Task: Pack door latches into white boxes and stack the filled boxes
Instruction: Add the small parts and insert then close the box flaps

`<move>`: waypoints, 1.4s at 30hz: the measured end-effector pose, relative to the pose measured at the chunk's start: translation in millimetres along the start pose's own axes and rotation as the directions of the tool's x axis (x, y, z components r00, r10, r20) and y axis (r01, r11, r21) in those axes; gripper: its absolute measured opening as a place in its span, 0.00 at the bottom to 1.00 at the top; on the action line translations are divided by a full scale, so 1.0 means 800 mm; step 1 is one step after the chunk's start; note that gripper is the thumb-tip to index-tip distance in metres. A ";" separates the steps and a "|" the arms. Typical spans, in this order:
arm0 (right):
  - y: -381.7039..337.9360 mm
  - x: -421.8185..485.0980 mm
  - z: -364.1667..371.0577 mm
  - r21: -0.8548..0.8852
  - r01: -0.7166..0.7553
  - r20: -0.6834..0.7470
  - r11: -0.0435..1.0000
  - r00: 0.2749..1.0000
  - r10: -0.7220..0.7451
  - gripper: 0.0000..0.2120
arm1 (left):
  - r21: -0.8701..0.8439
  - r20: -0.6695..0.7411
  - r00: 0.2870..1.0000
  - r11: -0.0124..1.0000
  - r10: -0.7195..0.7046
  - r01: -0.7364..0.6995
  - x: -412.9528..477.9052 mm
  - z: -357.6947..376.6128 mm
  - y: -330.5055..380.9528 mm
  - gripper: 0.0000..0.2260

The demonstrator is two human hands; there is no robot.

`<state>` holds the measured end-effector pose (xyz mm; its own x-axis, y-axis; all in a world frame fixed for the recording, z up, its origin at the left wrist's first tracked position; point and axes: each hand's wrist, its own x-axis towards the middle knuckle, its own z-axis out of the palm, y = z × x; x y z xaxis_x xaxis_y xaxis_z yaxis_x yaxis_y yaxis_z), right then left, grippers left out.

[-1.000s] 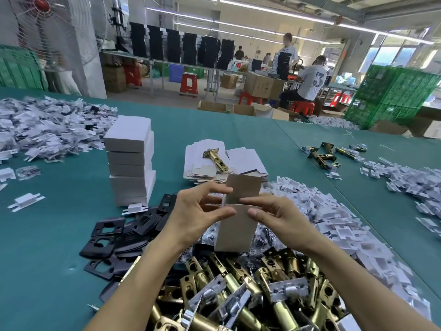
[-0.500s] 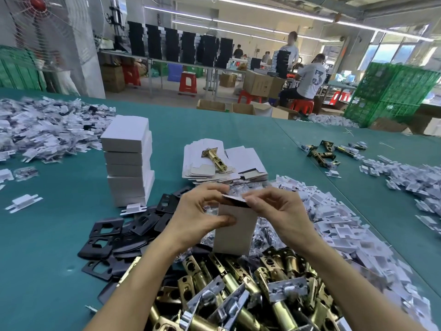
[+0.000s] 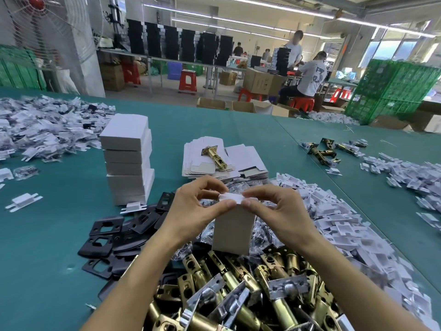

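A small white box (image 3: 233,229) stands upright in the air above a heap of brass door latches (image 3: 238,290). My left hand (image 3: 195,209) and my right hand (image 3: 272,209) pinch its top end from either side, thumbs and fingertips on the folded top flap. What is inside the box is hidden. A stack of closed white boxes (image 3: 127,161) stands on the green table (image 3: 47,247) to the left. Behind my hands lies a pile of flat unfolded boxes (image 3: 241,158) with one brass latch (image 3: 213,155) on top.
Black strike plates (image 3: 107,232) lie left of the latch heap. White plastic parts (image 3: 346,225) spread to the right, bagged parts (image 3: 43,132) at far left, loose latches (image 3: 321,150) far right. People work at tables behind; green crates (image 3: 391,89) stand at right.
The box's top flap, standing open a second ago, has been folded down. Both hands moved onto the top edge and now pinch it closed.
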<state>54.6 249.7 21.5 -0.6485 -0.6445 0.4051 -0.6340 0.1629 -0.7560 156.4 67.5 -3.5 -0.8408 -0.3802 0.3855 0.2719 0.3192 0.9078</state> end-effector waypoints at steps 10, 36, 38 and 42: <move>-0.004 0.006 -0.011 -0.193 0.059 0.164 0.979 0.986 -0.027 0.13 | -0.049 0.035 0.999 0.998 -0.025 0.026 0.001 0.002 -0.001 0.15; 0.007 -0.008 -0.008 0.173 0.022 0.017 0.985 1.000 -0.026 0.07 | -0.093 0.080 0.996 0.995 -0.026 0.034 0.003 0.002 0.001 0.08; 0.006 -0.009 -0.006 0.216 0.017 0.014 0.976 1.000 -0.021 0.07 | -0.087 0.082 0.997 0.996 -0.014 0.021 0.003 0.001 0.001 0.07; 0.004 -0.012 -0.006 0.220 0.031 -0.010 0.975 1.000 -0.029 0.07 | -0.102 0.085 0.996 0.995 -0.014 0.023 0.002 -0.001 0.003 0.05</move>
<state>56.7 259.7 17.4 -0.6338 -0.6415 0.4322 -0.5453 -0.0258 -0.8379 156.1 66.7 -0.5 -0.8814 -0.3094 0.3570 0.2988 0.2203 0.9285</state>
